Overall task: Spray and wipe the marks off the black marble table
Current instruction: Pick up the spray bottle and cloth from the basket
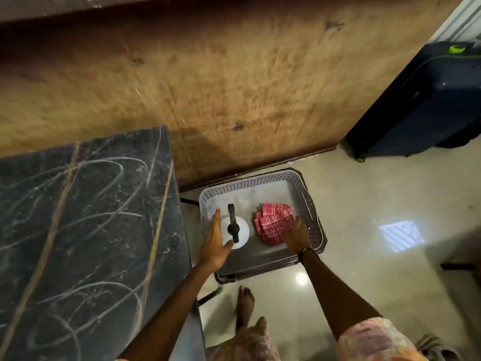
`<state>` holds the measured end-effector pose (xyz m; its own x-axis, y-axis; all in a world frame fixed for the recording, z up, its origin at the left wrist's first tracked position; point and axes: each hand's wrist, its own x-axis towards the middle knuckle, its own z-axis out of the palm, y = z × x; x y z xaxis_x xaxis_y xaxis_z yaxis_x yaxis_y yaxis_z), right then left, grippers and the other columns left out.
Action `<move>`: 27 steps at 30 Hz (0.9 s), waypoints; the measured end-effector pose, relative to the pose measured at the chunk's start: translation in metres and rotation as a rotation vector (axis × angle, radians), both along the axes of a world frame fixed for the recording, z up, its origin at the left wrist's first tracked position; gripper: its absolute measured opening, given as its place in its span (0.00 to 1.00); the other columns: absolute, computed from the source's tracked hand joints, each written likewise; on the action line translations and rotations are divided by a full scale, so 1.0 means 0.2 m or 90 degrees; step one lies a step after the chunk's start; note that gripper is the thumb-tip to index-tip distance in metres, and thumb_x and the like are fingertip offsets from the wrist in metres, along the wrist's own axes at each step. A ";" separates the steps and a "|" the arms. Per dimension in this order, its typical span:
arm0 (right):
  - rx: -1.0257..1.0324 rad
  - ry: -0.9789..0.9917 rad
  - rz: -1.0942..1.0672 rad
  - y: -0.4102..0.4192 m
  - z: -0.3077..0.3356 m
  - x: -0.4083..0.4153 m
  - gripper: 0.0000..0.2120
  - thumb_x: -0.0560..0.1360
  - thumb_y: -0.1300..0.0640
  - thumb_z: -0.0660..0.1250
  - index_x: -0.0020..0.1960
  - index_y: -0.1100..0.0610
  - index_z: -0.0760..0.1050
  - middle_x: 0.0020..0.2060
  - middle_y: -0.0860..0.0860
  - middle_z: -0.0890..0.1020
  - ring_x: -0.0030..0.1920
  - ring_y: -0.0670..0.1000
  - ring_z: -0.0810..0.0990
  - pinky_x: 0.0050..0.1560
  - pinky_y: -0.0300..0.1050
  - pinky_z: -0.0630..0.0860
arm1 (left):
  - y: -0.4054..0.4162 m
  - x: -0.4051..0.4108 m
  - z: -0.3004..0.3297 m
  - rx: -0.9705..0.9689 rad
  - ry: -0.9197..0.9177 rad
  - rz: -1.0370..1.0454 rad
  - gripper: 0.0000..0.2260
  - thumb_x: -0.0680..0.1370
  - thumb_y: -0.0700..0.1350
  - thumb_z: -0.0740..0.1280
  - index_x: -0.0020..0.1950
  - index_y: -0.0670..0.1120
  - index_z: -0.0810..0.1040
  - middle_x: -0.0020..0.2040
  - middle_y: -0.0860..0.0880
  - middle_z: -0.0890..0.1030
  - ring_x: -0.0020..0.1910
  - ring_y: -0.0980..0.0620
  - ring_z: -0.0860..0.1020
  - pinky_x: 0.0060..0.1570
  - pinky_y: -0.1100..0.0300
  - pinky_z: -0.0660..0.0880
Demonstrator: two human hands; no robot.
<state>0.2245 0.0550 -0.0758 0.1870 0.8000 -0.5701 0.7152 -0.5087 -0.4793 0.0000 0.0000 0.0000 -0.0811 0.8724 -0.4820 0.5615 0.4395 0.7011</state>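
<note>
Marble table (86,230), one bottle (235,231), one cloth (274,221)

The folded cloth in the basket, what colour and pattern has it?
Red folded cloth with white checked lines, seen in the head view.

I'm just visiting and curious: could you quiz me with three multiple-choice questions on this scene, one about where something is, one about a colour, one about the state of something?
1. Where is the spray bottle?
A. on the table
B. in the basket
C. on the suitcase

2. What colour is the folded cloth?
A. red and white
B. green
C. yellow

3. How does the black marble table look?
A. wiped spotless
B. covered by a sheet
C. scrawled with pale marks

Answers: 1 B, it stands inside the perforated basket by the left hand. 2 A, a red check with white lines, touched by the right hand. 3 C, looping chalky lines cross the top.
</note>
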 end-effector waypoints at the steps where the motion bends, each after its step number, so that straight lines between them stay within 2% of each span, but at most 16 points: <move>1: 0.006 -0.011 -0.012 0.02 -0.02 -0.01 0.25 0.76 0.60 0.63 0.71 0.66 0.61 0.65 0.66 0.72 0.64 0.66 0.72 0.64 0.64 0.70 | 0.03 0.01 -0.03 0.022 0.004 0.004 0.40 0.74 0.40 0.70 0.77 0.50 0.46 0.78 0.47 0.54 0.75 0.43 0.59 0.67 0.43 0.66; 5: -0.014 -0.050 -0.013 0.08 -0.04 -0.01 0.29 0.78 0.59 0.63 0.74 0.65 0.55 0.68 0.66 0.66 0.69 0.66 0.65 0.68 0.65 0.65 | 0.09 0.07 -0.08 0.017 0.042 -0.006 0.39 0.73 0.44 0.70 0.76 0.53 0.49 0.75 0.45 0.63 0.72 0.41 0.64 0.63 0.43 0.68; 9: 0.010 -0.027 0.002 0.11 -0.09 0.02 0.25 0.77 0.60 0.65 0.70 0.67 0.62 0.64 0.67 0.70 0.65 0.67 0.70 0.66 0.64 0.68 | 0.10 0.11 -0.11 0.052 0.065 0.083 0.35 0.72 0.47 0.72 0.74 0.50 0.58 0.68 0.41 0.72 0.66 0.39 0.71 0.60 0.45 0.71; 12: 0.005 0.026 0.019 0.14 -0.08 0.05 0.18 0.77 0.56 0.66 0.60 0.67 0.73 0.55 0.65 0.79 0.54 0.64 0.79 0.54 0.54 0.76 | 0.11 0.15 -0.10 0.072 0.097 0.125 0.31 0.72 0.48 0.71 0.72 0.51 0.63 0.60 0.41 0.77 0.59 0.40 0.76 0.54 0.47 0.75; 14: -0.023 0.070 0.026 0.14 -0.03 0.05 0.15 0.77 0.55 0.67 0.56 0.66 0.76 0.51 0.62 0.82 0.48 0.59 0.81 0.49 0.47 0.76 | 0.11 0.16 -0.08 0.089 0.112 0.118 0.28 0.71 0.49 0.70 0.70 0.53 0.65 0.56 0.43 0.80 0.55 0.42 0.78 0.52 0.48 0.77; 16: -0.019 0.113 0.033 0.14 0.03 0.04 0.14 0.77 0.56 0.68 0.56 0.65 0.76 0.52 0.62 0.82 0.47 0.55 0.80 0.49 0.44 0.75 | 0.11 0.18 -0.04 0.120 0.110 0.121 0.25 0.70 0.47 0.69 0.67 0.50 0.69 0.53 0.44 0.82 0.51 0.42 0.80 0.50 0.48 0.78; 19: 0.019 0.173 0.035 0.10 0.18 0.00 0.15 0.76 0.60 0.68 0.60 0.66 0.74 0.54 0.62 0.81 0.52 0.59 0.81 0.51 0.46 0.75 | 0.12 0.20 0.11 0.182 0.092 0.151 0.24 0.70 0.42 0.69 0.65 0.47 0.70 0.50 0.46 0.83 0.47 0.44 0.80 0.52 0.50 0.76; 22: 0.065 0.246 -0.017 0.04 0.38 -0.07 0.17 0.76 0.61 0.68 0.63 0.64 0.72 0.56 0.61 0.79 0.53 0.57 0.79 0.54 0.50 0.76 | 0.08 0.16 0.33 0.230 0.035 0.196 0.24 0.70 0.38 0.70 0.66 0.44 0.70 0.43 0.53 0.80 0.40 0.56 0.73 0.49 0.57 0.73; 24: 0.084 0.279 -0.045 -0.01 0.51 -0.12 0.19 0.76 0.58 0.67 0.65 0.61 0.70 0.59 0.59 0.78 0.55 0.56 0.78 0.57 0.54 0.76 | 0.02 0.09 0.45 0.257 -0.021 0.222 0.24 0.70 0.39 0.70 0.65 0.47 0.71 0.42 0.65 0.75 0.42 0.59 0.73 0.51 0.60 0.73; 26: 0.109 0.323 -0.043 -0.07 0.64 -0.20 0.21 0.77 0.57 0.66 0.68 0.59 0.67 0.62 0.58 0.76 0.59 0.56 0.78 0.58 0.54 0.77 | -0.07 0.00 0.57 0.306 -0.055 0.228 0.22 0.69 0.41 0.71 0.61 0.54 0.71 0.45 0.68 0.74 0.47 0.61 0.76 0.55 0.69 0.72; 27: 0.117 0.349 -0.038 -0.11 0.71 -0.25 0.21 0.78 0.58 0.65 0.69 0.58 0.66 0.62 0.57 0.76 0.59 0.56 0.77 0.57 0.51 0.78 | -0.12 -0.04 0.64 0.324 -0.070 0.240 0.23 0.69 0.40 0.71 0.60 0.55 0.70 0.48 0.67 0.74 0.50 0.64 0.76 0.56 0.75 0.69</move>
<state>0.1738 0.0334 0.0658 -0.0483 0.8923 -0.4488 0.3098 -0.4138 -0.8560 -0.0089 -0.0238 0.1273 -0.4010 0.9153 -0.0376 0.3464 0.1895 0.9188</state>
